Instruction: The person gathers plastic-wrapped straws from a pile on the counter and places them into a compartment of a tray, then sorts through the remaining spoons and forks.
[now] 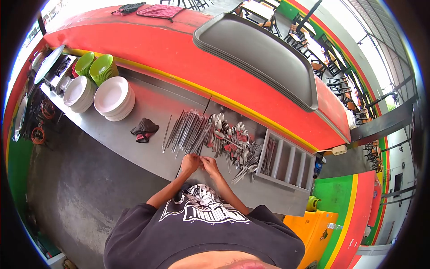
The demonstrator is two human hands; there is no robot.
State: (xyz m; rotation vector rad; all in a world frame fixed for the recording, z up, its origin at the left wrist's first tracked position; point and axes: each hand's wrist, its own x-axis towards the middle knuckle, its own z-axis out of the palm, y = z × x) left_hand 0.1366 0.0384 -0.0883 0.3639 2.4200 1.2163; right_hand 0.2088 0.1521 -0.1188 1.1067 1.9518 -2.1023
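Note:
My left hand (191, 163) and my right hand (208, 165) meet at the near edge of the steel counter (148, 107). The fingers of both are pinched together, and what they hold is too small to make out. Just beyond them lies a spread of long, thin, dark sticks (186, 130) that look like chopsticks, some with a shine like clear plastic. To the right of these is a loose heap of metal spoons (230, 134), mixed with other cutlery and some red pieces.
A grey cutlery tray (293, 163) with long compartments stands at the right, dark sticks in its leftmost one. A crumpled black and red cloth (144, 130), white plates (114, 96) and green bowls (102, 66) sit leftward. Stacked trays (260, 54) rest on the red ledge (148, 45).

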